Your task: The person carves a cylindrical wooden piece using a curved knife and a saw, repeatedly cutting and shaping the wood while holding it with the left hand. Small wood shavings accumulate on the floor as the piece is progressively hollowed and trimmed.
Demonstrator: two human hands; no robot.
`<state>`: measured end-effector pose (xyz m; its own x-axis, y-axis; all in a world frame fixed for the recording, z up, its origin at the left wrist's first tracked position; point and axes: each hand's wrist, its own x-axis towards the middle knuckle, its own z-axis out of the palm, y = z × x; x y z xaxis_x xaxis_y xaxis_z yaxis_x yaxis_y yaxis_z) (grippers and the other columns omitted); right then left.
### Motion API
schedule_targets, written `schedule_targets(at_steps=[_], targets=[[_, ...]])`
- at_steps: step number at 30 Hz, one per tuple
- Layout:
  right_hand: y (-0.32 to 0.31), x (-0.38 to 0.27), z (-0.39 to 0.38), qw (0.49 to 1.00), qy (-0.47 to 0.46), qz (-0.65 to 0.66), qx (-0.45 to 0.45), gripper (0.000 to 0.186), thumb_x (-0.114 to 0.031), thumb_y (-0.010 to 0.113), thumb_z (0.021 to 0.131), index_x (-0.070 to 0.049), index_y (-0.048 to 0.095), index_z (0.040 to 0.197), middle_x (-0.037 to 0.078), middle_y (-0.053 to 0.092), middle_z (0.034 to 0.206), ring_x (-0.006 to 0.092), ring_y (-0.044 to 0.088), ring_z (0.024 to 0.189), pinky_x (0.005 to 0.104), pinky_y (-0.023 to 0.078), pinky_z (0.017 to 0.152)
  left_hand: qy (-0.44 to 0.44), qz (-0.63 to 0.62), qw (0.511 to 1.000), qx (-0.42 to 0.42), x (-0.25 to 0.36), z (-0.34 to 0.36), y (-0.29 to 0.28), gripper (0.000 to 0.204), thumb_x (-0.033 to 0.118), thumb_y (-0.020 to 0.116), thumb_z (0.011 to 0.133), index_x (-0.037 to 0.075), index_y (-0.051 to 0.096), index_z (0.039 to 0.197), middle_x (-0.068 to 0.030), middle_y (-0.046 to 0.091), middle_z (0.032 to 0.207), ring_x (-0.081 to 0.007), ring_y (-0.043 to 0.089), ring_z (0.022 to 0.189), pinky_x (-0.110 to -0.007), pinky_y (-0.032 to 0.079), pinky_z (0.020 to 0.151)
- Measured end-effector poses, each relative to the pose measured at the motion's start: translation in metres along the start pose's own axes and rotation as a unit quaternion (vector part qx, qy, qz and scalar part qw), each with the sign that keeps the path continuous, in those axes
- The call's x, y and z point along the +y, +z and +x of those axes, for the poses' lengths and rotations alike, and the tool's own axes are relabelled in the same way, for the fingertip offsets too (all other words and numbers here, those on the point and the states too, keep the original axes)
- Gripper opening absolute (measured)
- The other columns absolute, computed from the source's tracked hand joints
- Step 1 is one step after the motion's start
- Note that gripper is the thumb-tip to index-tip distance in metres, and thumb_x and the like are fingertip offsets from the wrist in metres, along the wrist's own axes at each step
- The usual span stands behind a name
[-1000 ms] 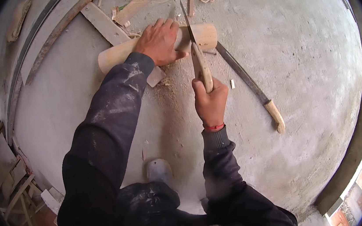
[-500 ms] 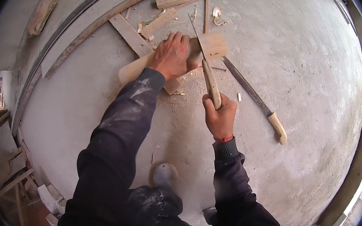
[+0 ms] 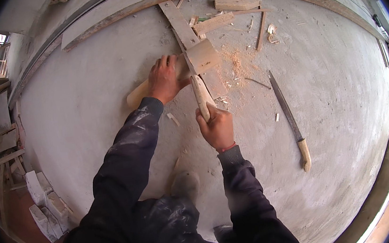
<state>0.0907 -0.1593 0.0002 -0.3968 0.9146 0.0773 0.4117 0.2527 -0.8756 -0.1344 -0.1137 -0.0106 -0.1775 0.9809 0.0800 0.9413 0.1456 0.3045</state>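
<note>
A rounded, pale piece of wood (image 3: 203, 55) lies slantwise across a flat plank (image 3: 178, 24) on the floor. My left hand (image 3: 165, 78) is wrapped over its middle, fingers curled on the far side and thumb toward the blade. In my closed right hand (image 3: 218, 127) is the wooden handle of a hand saw (image 3: 201, 92). Its thin blade, seen nearly edge-on, crosses the wood just right of my left hand; how deep it sits I cannot tell. Orange-tinted sawdust (image 3: 235, 62) is scattered right of the wood's end.
A long-bladed tool with a pale wooden handle (image 3: 305, 155) lies on the concrete floor (image 3: 343, 91) at right. Wood offcuts (image 3: 237, 2) are at the far side, before a low ledge (image 3: 144, 4). White blocks (image 3: 46, 203) and scrap boards are stacked at left.
The wood and saw have shifted left relative to the plank, and the saw's handle has come closer to the wood. Sawdust is now uncovered at right. The whole view has turned somewhat.
</note>
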Motion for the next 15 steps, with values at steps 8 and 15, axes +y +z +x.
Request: schedule_targets(at_steps=[8, 15], targets=[[0.021, -0.013, 0.011, 0.998, 0.063, 0.029, -0.012, 0.025, -0.024, 0.077, 0.096, -0.001, 0.070, 0.101, 0.023, 0.066, 0.070, 0.0440, 0.070, 0.068, 0.0486, 0.053, 0.061, -0.041, 0.020, 0.999, -0.025, -0.028, 0.001, 0.005, 0.088, 0.048, 0.093, 0.077, 0.003, 0.055, 0.143, -0.0168, 0.061, 0.133, -0.0367, 0.058, 0.130, -0.051, 0.049, 0.108], [0.014, -0.039, 0.018, 0.998, 0.056, 0.002, -0.021, 0.023, -0.020, 0.077, 0.096, 0.001, 0.071, 0.103, 0.021, 0.063, 0.065, 0.0376, 0.070, 0.058, 0.0426, 0.053, 0.057, -0.027, 0.002, 0.999, -0.027, -0.041, 0.006, 0.004, 0.095, 0.059, 0.089, 0.078, 0.001, 0.054, 0.143, -0.0192, 0.065, 0.132, -0.0390, 0.057, 0.132, -0.053, 0.049, 0.111]])
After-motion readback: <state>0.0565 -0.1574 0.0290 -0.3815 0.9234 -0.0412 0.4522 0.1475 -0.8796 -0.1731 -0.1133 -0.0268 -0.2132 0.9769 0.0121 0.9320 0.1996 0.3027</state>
